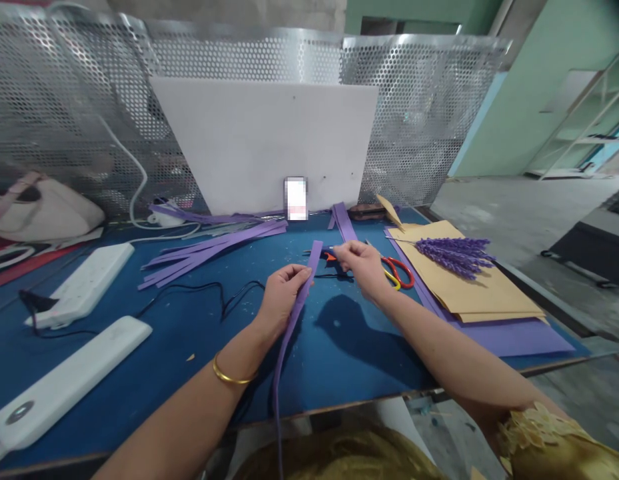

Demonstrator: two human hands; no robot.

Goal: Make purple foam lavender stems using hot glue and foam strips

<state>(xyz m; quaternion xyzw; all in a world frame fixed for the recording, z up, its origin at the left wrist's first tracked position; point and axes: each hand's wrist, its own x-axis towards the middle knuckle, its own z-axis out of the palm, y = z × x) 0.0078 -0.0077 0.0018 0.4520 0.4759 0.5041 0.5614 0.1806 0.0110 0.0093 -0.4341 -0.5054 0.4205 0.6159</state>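
Observation:
My left hand [284,293] is closed in a pinch on a long purple paper strip [289,337]. The strip's upper end stands up past my thumb, and its tail hangs over the table's front edge. My right hand [363,267] is closed around the back of a small blue glue gun [332,252] with an orange trigger. The gun's tip points left toward the strip, and my fingers hide much of its body. Close behind my right wrist lie scissors [405,272] with red and yellow handles.
Purple strips [216,250] lie at the back left. At right, purple lavender-like sprigs [456,253] rest on tan sheets [482,300] over purple paper [519,340]. White power strips [84,283] and a black cord [199,288] occupy the left. A phone [296,199] leans against a white board [269,140].

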